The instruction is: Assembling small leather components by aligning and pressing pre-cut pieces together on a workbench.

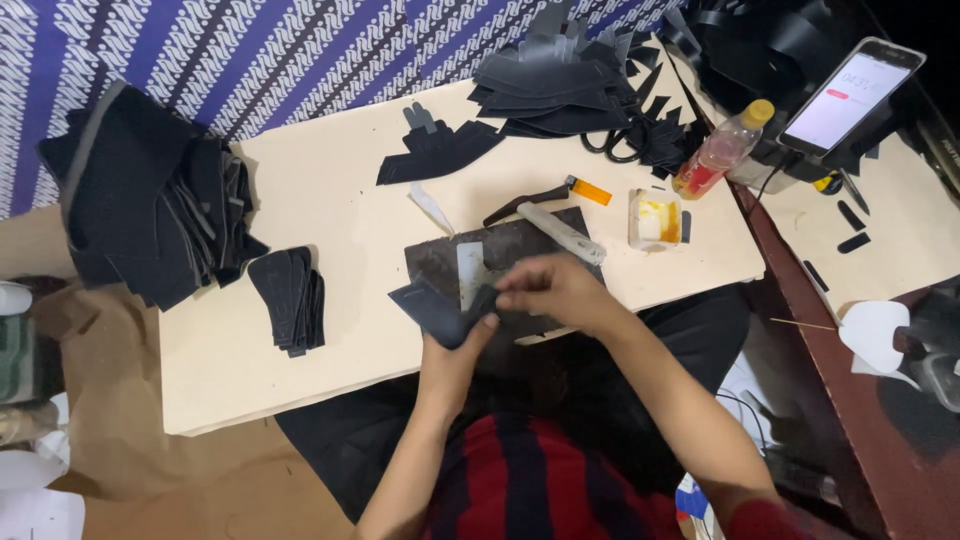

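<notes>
On a pale board, one dark cut piece is gripped by both left hand and right hand; a small stack lies sorted, larger heaps seemingly unworked.

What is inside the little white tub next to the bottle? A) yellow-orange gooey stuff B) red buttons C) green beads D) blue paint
A: the small white tub on the board, beside the plastic bottle, holds a yellow-orange paste-like stuff.
</notes>
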